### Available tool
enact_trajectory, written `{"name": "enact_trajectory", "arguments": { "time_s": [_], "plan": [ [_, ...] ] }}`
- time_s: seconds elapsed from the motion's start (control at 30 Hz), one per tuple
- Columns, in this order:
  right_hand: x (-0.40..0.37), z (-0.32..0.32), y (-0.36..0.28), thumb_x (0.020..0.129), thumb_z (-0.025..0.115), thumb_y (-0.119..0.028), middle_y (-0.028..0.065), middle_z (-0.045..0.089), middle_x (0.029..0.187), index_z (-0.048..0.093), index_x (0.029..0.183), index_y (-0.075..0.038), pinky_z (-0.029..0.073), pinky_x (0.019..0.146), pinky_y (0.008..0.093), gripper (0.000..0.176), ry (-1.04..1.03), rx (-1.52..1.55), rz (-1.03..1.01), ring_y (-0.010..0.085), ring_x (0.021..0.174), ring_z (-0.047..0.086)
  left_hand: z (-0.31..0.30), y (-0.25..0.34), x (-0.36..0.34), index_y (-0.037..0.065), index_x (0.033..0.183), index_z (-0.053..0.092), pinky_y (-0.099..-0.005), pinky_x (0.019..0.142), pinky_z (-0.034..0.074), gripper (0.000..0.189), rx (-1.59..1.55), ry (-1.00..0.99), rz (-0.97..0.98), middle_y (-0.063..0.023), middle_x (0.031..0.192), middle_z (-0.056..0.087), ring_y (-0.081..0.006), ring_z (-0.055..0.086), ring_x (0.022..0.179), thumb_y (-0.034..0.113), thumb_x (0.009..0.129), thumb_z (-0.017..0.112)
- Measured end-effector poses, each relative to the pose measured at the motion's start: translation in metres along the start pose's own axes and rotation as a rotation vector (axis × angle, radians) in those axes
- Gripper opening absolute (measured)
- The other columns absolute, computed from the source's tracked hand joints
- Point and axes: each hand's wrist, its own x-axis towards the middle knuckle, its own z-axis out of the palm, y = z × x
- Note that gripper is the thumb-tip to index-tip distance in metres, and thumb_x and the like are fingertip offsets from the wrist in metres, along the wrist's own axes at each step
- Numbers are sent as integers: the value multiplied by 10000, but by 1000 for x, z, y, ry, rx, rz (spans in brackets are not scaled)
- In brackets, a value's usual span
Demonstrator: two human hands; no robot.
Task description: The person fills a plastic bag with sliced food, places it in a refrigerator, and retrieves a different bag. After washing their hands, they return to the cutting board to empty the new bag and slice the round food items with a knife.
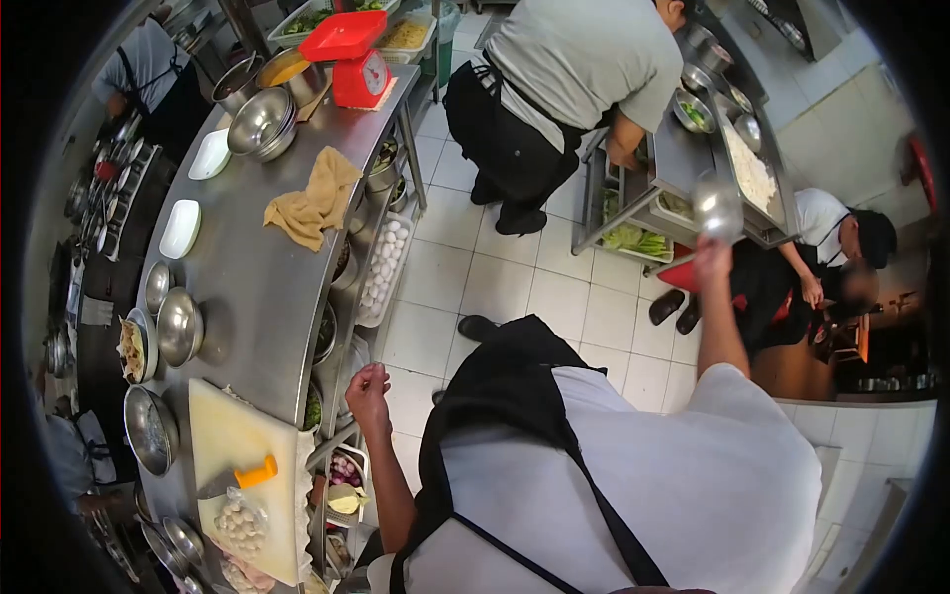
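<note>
My right hand (712, 263) is stretched forward and closed on a shiny metal bowl (717, 210), both smeared by motion. The bowl is at the near end of the right-hand steel counter, close to a tray of white food (749, 170) that looks like rice. On the other side, my left hand (368, 398) hangs in the air beside the long steel table (259, 297), fingers curled in and nothing visible in them. Nearest to it on that table is a white cutting board (223, 421) with an orange-handled cleaver (255, 472) and a plastic bag of pale round balls (240, 525).
A co-worker (584, 79) bends at the right counter; another person (826, 238) leans over at the far right. A red scale (361, 74), a tan cloth (315, 198), white dishes (180, 229) and metal bowls (179, 327) stand on the left table. An egg tray (386, 272) sits below.
</note>
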Motion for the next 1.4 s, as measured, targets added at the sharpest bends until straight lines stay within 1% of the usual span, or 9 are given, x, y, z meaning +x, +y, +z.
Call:
{"name": "enact_trajectory", "arguments": {
  "time_s": [0.07,0.13,0.27,0.37,0.47,0.63,0.93,1.13,1.4],
  "plan": [
    [26,48,-71,1015,494,-332,158,551,1264,448,1290,-7,551,899,351,429,-105,79,64,281,1080,616,-4,2,-6,-20,935,672,-273,668,541,212,8,3,10,-121,1056,666,-157,655,791,181,885,715],
    [-2,112,-94,998,527,-258,115,616,1095,534,1151,-4,552,847,309,297,72,-165,39,246,972,639,-6,8,-15,-22,958,676,-270,668,540,228,5,9,-29,-110,992,679,-154,655,786,188,882,719],
    [-7,72,22,902,556,-138,47,557,703,548,770,-70,425,550,274,149,-399,-492,190,158,625,536,-20,-2,-39,-6,961,678,-272,658,528,279,13,31,-29,-82,870,674,-147,645,755,269,912,684],
    [-128,88,147,922,478,-356,68,633,670,621,1162,-48,446,466,277,415,-810,-984,464,149,542,576,-39,-17,-57,6,781,676,-252,578,470,345,187,96,-21,-36,664,622,-102,586,611,324,914,677],
    [-301,197,201,825,624,-99,62,641,657,575,1316,-46,503,556,303,496,-1524,-1597,421,145,633,635,-60,-7,-87,-5,720,656,-305,552,444,369,250,259,115,-59,613,577,-134,537,573,319,889,704],
    [-475,278,248,765,621,12,99,666,758,641,1229,-71,501,670,292,472,-2245,-940,223,162,667,615,-95,12,-145,-14,915,678,-272,627,455,245,23,513,118,-38,737,609,-112,544,670,227,887,714],
    [-703,368,213,818,638,-49,136,688,818,642,1189,-41,518,728,337,371,-2557,-639,38,244,753,672,-146,6,-210,22,979,700,-260,637,480,196,-51,1017,49,-55,806,663,-115,586,687,153,841,750],
    [-792,386,264,788,721,-183,207,640,1060,596,1253,-57,486,889,426,499,-2617,-535,-473,352,978,624,-186,26,-180,31,1040,663,-373,733,519,328,458,1186,239,-137,1045,617,-288,627,896,69,730,766],
    [-852,411,304,729,639,-111,314,612,1103,391,1349,31,465,936,464,683,-2750,-677,-385,449,1049,597,-277,39,-86,72,1175,596,-416,869,423,466,1193,1278,79,-137,1026,594,-288,554,1009,45,714,658]
  ]
}}
